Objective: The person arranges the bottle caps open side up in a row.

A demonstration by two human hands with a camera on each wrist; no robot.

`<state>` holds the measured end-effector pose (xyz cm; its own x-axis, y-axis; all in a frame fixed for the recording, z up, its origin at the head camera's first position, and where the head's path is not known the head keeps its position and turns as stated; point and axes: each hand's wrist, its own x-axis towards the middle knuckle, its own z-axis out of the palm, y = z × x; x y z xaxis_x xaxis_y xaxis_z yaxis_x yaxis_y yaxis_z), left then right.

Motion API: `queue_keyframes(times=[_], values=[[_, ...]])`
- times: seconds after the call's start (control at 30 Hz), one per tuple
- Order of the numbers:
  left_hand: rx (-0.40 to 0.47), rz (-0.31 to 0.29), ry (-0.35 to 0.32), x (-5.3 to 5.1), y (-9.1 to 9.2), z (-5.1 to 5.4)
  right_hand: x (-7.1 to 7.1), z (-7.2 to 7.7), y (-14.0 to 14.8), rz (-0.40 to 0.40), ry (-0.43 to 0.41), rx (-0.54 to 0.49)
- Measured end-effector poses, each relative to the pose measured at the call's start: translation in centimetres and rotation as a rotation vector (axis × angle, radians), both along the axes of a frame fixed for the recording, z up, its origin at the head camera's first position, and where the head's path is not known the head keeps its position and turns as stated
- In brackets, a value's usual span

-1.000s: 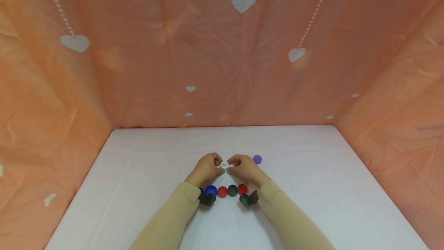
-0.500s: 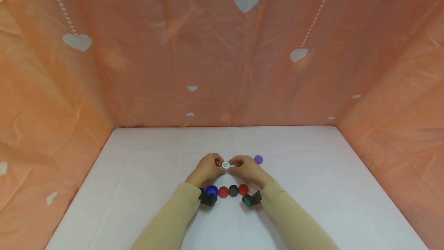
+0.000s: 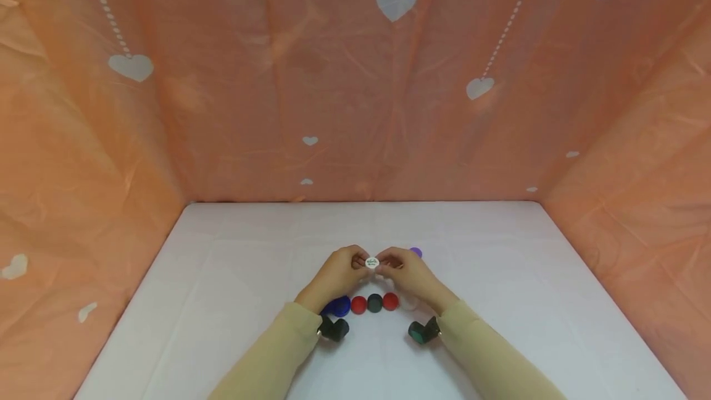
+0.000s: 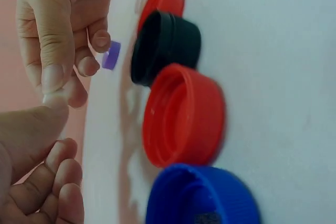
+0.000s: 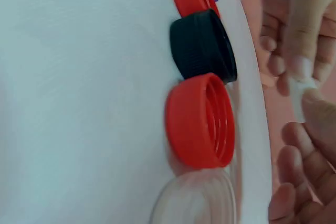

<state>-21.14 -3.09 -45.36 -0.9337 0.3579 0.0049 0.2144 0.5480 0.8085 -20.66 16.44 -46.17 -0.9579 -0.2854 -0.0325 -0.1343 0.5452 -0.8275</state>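
Both hands meet above the table around a small white round cap with dark print on its top. My left hand pinches its left edge between thumb and fingers. From the other side, my right hand pinches it with thumb and fingertips. In the right wrist view the white cap appears edge-on, its ends covered by the thumbs. Below the hands runs a row of bottle caps: blue, red, dark green, another red and a clear one.
A purple cap lies beyond my right hand, partly covered by it. Dark wrist cameras hang under both sleeves. The white table is bounded by orange cloth walls with heart prints.
Both hands have shifted slightly right with the white cap. My right wrist has swung outward, so the clear cap shows faintly and the purple cap is partly covered.
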Motion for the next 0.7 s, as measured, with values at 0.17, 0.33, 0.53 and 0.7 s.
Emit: queue_keyframes(times=[0.17,0.33,0.53,0.7], values=[[0.027,-0.002,0.037,0.6,0.1,0.4,0.7,0.5,0.0,-0.028,0.046,0.011],[0.044,-0.004,0.035,0.9,0.1,0.4,1.0,0.5,0.1,-0.033,0.049,0.012],[0.050,-0.007,0.053,1.1,0.0,0.5,1.4,0.4,0.2,-0.036,0.055,-0.016],[0.048,-0.002,0.058,1.2,0.1,0.5,1.6,0.4,0.2,-0.043,0.074,-0.015]])
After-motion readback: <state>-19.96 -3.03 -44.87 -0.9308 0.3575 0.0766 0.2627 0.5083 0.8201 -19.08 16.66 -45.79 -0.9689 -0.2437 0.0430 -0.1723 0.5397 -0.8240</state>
